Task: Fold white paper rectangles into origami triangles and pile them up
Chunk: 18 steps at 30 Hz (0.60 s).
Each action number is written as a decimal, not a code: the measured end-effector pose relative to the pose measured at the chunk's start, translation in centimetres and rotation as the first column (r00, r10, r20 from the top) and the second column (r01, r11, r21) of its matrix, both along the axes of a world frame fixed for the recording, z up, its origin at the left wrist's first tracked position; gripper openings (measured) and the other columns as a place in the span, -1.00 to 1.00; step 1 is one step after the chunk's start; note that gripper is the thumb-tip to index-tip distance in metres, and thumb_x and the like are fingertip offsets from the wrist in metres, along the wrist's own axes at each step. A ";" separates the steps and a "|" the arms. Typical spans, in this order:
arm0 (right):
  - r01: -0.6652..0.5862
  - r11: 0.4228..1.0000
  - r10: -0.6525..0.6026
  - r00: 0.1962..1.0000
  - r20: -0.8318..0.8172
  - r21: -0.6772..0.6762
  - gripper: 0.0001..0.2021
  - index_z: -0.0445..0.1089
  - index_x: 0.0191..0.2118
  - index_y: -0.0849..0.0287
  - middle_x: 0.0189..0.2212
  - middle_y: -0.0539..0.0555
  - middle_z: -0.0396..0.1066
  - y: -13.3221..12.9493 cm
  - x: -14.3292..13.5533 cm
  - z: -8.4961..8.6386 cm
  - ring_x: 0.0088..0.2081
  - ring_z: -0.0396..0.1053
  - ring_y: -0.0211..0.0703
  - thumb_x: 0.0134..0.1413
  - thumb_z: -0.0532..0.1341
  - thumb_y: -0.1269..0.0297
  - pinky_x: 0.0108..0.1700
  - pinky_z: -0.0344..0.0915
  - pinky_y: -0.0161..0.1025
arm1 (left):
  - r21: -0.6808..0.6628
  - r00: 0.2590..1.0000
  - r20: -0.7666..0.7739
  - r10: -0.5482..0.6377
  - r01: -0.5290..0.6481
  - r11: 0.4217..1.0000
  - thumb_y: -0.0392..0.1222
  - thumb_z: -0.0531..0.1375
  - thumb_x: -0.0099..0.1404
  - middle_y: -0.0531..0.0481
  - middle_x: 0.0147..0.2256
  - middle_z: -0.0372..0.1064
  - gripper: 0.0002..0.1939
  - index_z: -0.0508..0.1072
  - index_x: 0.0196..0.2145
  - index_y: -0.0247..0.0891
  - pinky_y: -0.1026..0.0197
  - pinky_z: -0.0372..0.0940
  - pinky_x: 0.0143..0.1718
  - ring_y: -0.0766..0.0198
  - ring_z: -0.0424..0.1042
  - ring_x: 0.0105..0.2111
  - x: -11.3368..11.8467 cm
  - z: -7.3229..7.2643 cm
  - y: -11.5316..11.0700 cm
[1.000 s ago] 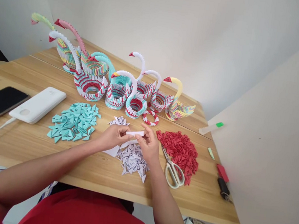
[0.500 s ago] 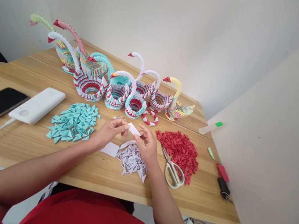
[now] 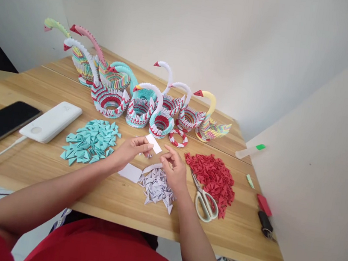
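My left hand (image 3: 134, 148) pinches a small white paper strip (image 3: 154, 143) at its left end. Just right of the strip, my right hand (image 3: 173, 167) has thumb and fingers apart and holds nothing. Under the hands lie a pile of white folded paper triangles (image 3: 158, 189) and some flat white paper (image 3: 130, 172). Teal triangles (image 3: 91, 141) are heaped to the left, red triangles (image 3: 214, 179) to the right. Scissors with pale handles (image 3: 204, 202) rest against the red heap.
Several folded-paper swans (image 3: 110, 100) stand along the back, with a red and white ring (image 3: 178, 138) before them. A phone (image 3: 1, 125) and white power bank (image 3: 51, 122) lie left. A green-capped tube (image 3: 250, 151) and black key fob (image 3: 265, 224) lie right.
My right hand has let go of the white strip and moved slightly away, while my left hand keeps hold of it. The whole view has shifted a little.
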State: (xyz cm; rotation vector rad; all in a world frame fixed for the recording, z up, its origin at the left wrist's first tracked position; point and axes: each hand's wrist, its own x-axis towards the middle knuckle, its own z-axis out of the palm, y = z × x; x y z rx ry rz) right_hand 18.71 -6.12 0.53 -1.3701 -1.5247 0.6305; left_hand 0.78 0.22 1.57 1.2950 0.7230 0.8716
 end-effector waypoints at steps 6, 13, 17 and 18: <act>-0.033 0.978 -0.024 0.962 0.270 0.204 -0.69 0.37 0.03 0.02 -0.27 0.07 0.47 -0.1 1.1 1.0 -0.23 0.40 -0.11 0.17 0.14 0.35 -0.11 0.31 -0.11 | -0.043 0.978 -0.060 -0.199 0.197 0.980 -0.06 0.15 0.24 0.05 -0.51 0.34 -0.71 0.38 -0.52 -0.31 0.24 0.21 -0.29 0.35 0.29 -0.46 -0.2 0.3 0.3; -0.185 0.952 0.093 0.935 0.342 0.245 -0.88 0.49 -0.32 0.05 -0.40 0.07 0.43 0.0 1.1 1.2 -0.27 0.34 -0.08 0.14 0.20 0.34 -0.17 0.27 -0.09 | 0.307 0.921 -0.368 -0.128 0.251 0.918 -0.06 0.05 0.31 0.06 -0.55 0.26 -0.67 0.32 -0.53 -0.30 0.27 0.12 -0.38 0.31 0.24 -0.48 -0.2 0.0 -0.1; -0.126 0.967 0.068 0.965 0.252 0.221 -0.93 0.46 -0.33 0.08 -0.29 0.09 0.43 -0.1 0.8 1.3 -0.19 0.37 -0.09 0.13 0.22 0.32 -0.10 0.27 -0.10 | 0.629 0.864 -0.498 0.073 0.302 0.716 -0.12 -0.02 0.37 0.04 -0.55 0.23 -0.66 0.29 -0.52 -0.28 0.24 0.05 -0.37 0.27 0.20 -0.46 -0.1 0.1 -0.5; -0.119 0.971 0.072 0.972 0.224 0.207 -0.93 0.45 -0.33 0.09 -0.26 0.09 0.44 -0.2 0.6 1.4 -0.17 0.38 -0.10 0.13 0.21 0.32 -0.08 0.27 -0.11 | 0.661 0.861 -0.502 0.080 0.322 0.678 -0.14 -0.04 0.38 0.03 -0.54 0.23 -0.67 0.29 -0.51 -0.28 0.23 0.06 -0.35 0.26 0.20 -0.45 -0.1 0.1 -0.5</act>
